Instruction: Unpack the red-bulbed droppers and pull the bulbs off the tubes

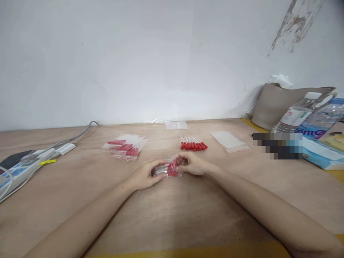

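A clear bag [171, 170] of red-headed sticks lies low over the table [166, 218], between the person's two hands; the left hand [151, 175] is closed round its left end, thumb along the near edge and fingers along the far edge, so that the pale shafts run back toward the palm; the right hand [194, 164] has its thumb and fingertips brought together on the plastic at the right end, just beside the red heads [172, 172], which sit in the stretch between the two grips and point toward the right hand; whether the right fingers also touch the heads themselves I cannot tell, as the plastic glints and the fingers curl over it. Beyond the hands, a row of loose red-headed sticks [193, 144] lies near the right hand, heads toward the person and shafts toward the wall [150, 64]; to the left, beyond the left hand, a pile of filled bags [125, 147] overlaps loosely, red showing through the plastic; right of the loose row lies a stack of flat pale bags [229, 141], well apart from the right hand; a single flat bag [176, 125] lies near the foot of the wall.
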`<state>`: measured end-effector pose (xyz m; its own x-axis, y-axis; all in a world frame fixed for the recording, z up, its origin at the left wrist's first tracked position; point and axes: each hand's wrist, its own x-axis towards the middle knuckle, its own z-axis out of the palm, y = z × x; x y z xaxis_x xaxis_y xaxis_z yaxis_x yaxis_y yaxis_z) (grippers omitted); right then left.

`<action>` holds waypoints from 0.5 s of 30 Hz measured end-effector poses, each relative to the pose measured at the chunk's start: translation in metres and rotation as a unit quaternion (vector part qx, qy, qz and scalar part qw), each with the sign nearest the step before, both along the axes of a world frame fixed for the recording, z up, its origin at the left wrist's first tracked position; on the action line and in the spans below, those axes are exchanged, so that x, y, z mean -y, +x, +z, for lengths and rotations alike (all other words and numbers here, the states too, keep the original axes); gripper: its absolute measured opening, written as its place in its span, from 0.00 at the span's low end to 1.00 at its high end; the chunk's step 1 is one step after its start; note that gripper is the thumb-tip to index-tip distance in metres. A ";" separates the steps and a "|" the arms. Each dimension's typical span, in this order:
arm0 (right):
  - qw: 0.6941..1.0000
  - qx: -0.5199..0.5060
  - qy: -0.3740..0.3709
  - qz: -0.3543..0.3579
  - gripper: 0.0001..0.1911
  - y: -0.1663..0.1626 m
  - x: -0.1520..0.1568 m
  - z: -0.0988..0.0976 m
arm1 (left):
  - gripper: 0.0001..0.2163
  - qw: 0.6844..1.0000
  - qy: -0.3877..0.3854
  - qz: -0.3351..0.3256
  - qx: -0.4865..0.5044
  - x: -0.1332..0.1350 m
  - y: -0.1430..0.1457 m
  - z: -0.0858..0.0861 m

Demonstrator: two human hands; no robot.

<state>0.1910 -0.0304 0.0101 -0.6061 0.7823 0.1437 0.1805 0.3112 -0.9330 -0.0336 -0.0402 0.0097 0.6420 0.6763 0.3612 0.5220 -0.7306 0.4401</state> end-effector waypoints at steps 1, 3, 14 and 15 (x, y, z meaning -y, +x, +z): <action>1.000 -0.001 -0.008 0.008 0.10 0.001 -0.001 0.000 | 0.18 1.000 0.003 -0.002 -0.003 0.000 0.000 0.000; 1.000 0.004 -0.007 0.016 0.10 0.002 -0.003 -0.001 | 0.17 1.000 0.011 -0.002 -0.007 0.000 0.000 0.001; 0.996 0.058 -0.072 0.011 0.20 0.036 -0.021 0.009 | 0.15 1.000 0.016 0.007 -0.016 0.000 0.000 0.002; 0.996 0.058 -0.074 0.004 0.20 0.037 -0.022 0.010 | 0.15 1.000 0.016 0.007 -0.015 0.000 0.000 0.002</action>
<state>0.2283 -0.0087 0.0201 -0.6184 0.7846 -0.0442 0.2880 0.1740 -0.9417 -0.0333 -0.0401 0.0115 0.6440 0.6731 0.3636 0.5443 -0.7371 0.4005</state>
